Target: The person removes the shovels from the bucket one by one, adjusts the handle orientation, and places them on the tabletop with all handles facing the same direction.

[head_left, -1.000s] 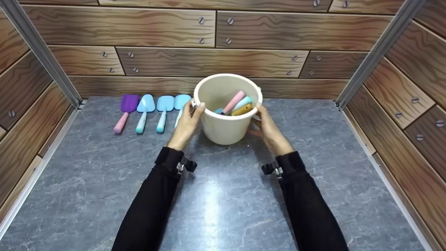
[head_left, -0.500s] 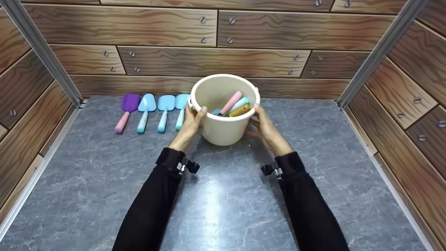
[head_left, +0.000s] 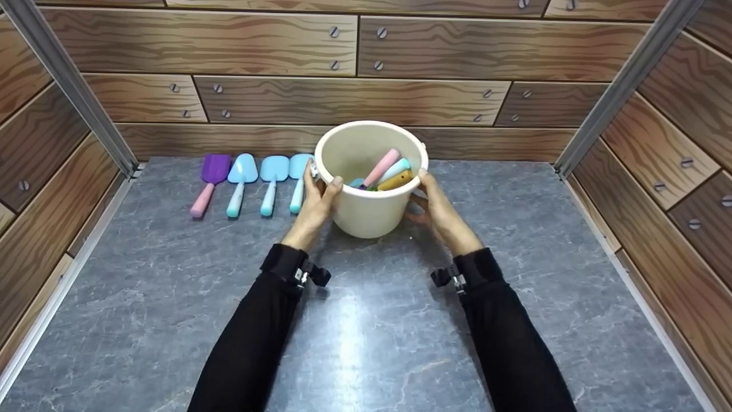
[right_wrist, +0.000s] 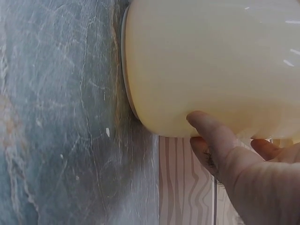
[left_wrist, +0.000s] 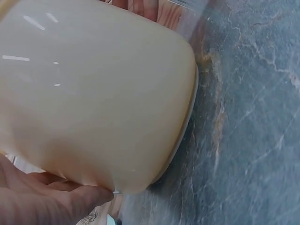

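A cream plastic bucket [head_left: 369,214] stands upright on the grey marbled surface; its base meets that surface in both wrist views. My left hand [head_left: 314,209] grips its left side, thumb at the front by the rim, fingers reaching round the side. On the opposite side my right hand [head_left: 440,212] holds it, thumb near the rim and fingers lower along the wall. Inside lean a pink handle [head_left: 382,167], a light turquoise handle [head_left: 396,170] and a mustard-yellow handle [head_left: 396,180]; their lower ends are mostly hidden.
Left of the bucket lies a row of small shovels: a purple one with a pink handle [head_left: 215,169], then light-blue ones [head_left: 243,168], [head_left: 274,169], and another [head_left: 300,166] partly behind my left hand. Wood-patterned walls [head_left: 274,100] enclose the back and sides.
The bucket has shifted very slightly left with both hands still on it, baring more of the nearest light-blue shovel. The handles inside keep about the same lie.
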`<state>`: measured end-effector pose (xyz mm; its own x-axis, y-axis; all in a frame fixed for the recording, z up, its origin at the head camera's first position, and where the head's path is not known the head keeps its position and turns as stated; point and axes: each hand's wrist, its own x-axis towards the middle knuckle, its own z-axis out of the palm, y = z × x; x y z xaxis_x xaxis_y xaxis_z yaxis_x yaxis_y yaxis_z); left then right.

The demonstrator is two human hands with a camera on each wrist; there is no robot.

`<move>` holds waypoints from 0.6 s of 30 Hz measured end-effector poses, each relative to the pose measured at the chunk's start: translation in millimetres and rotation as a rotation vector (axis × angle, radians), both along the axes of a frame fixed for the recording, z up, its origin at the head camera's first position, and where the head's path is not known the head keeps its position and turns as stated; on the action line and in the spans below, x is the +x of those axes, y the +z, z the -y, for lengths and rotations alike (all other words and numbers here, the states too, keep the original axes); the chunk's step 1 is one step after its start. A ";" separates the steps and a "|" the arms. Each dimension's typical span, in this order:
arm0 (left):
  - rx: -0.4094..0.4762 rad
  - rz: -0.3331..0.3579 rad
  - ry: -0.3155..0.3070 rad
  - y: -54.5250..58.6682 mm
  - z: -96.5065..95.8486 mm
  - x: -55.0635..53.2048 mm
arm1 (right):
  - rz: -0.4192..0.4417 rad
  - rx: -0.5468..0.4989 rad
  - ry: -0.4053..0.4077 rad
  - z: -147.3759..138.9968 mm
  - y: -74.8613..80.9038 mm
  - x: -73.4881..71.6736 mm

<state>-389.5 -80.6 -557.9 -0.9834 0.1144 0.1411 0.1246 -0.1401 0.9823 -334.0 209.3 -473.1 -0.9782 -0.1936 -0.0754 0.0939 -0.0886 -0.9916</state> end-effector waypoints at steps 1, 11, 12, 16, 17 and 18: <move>0.000 -0.002 0.006 -14.3 1.5 -12.9 | -0.002 0.002 -0.001 -0.3 0.1 0.1; 0.039 -0.020 0.038 -45.6 0.7 -40.9 | -0.021 0.008 0.002 -5.6 4.0 1.1; 0.040 -0.017 0.048 -41.1 -1.3 -36.2 | -0.036 0.025 -0.005 -6.8 6.2 1.2; 0.070 -0.043 0.038 -13.6 -8.2 -11.0 | -0.141 0.135 -0.075 -12.5 17.6 1.1; 0.077 -0.051 0.030 -3.7 -9.9 -1.8 | -0.172 0.169 -0.102 -14.0 21.2 1.3; 0.074 -0.055 0.034 6.1 -11.4 7.9 | -0.209 0.203 -0.129 -15.9 25.2 1.7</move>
